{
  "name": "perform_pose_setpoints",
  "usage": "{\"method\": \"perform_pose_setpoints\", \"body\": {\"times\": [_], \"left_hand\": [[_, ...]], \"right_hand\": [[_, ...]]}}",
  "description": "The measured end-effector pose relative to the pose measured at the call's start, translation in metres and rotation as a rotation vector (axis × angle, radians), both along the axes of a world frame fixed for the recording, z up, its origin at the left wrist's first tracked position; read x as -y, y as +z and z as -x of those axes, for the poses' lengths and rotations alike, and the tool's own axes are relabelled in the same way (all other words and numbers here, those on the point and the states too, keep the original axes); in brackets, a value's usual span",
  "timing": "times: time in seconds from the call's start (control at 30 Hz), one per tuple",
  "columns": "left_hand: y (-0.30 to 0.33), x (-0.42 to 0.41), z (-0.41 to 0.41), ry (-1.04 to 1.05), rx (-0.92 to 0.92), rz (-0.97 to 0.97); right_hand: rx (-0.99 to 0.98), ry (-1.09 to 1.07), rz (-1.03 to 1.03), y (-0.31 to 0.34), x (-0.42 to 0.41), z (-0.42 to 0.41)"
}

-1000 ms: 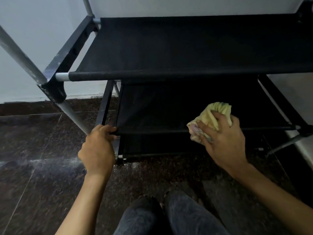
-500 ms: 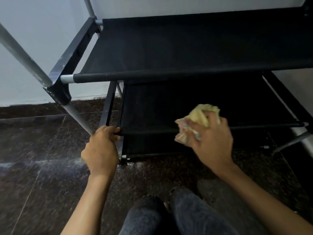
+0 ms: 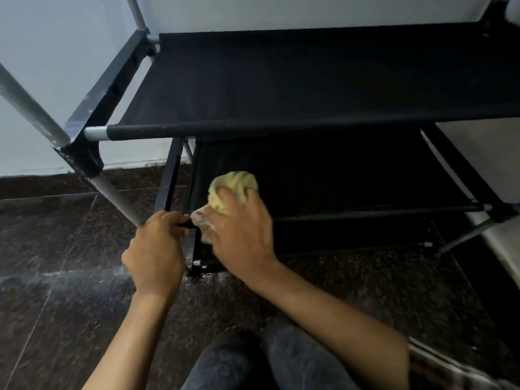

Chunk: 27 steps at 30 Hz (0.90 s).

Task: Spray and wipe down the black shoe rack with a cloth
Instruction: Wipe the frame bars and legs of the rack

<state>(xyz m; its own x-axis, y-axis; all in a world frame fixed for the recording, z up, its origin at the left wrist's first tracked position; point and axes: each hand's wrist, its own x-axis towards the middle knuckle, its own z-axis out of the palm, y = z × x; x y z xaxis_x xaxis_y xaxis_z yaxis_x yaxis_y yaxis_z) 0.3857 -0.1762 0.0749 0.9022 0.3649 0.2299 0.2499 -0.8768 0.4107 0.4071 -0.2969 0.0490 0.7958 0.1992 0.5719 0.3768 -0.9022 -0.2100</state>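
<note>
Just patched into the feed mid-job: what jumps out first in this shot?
The pale yellow cloth stands out, bunched in the right hand against the dark lower shelf near its left end. Beside it, the left hand grips the black shoe rack at its front left corner. The wide upper shelf fills the top of the view.

Lighting dim and soft, with no hard shadows. The pale wall (image 3: 56, 80) at 10 o'clock is the brightest area. The lower tier of the shoe rack (image 3: 337, 178) falls into near-black shade with little detail. Faint sheen on the dark floor (image 3: 70, 277) at 8 o'clock. The right hand (image 3: 242, 237) and cloth (image 3: 233, 184) are motion-blurred. Straight poles bow toward the edges.
</note>
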Motion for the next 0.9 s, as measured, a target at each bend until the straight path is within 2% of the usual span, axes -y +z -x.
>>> {"method": "perform_pose_setpoints", "body": {"times": [0.2, 0.37, 0.5, 0.6, 0.77, 0.83, 0.9], "left_hand": [[0.001, 0.003, 0.002, 0.015, 0.011, -0.003], [-0.003, 0.004, 0.002, 0.022, 0.024, 0.005], [0.000, 0.005, 0.004, 0.039, 0.006, 0.026], [0.001, 0.007, 0.005, 0.059, -0.003, 0.035], [0.000, 0.005, 0.003, 0.047, -0.002, 0.017], [0.001, 0.007, 0.003, 0.047, -0.013, 0.013], [0.001, 0.007, 0.003, 0.049, -0.009, 0.015]], "right_hand": [[-0.038, -0.060, -0.044, 0.003, 0.030, 0.005], [-0.096, -0.379, -0.069, -0.014, 0.128, 0.020], [-0.079, -0.527, -0.033, -0.021, 0.155, 0.022], [-0.055, -0.532, -0.076, -0.017, 0.141, 0.023], [-0.014, -0.299, 0.029, -0.012, 0.102, 0.019], [-0.016, -0.316, 0.047, -0.013, 0.113, 0.019], [-0.035, -0.419, -0.006, -0.017, 0.127, 0.024]]}}
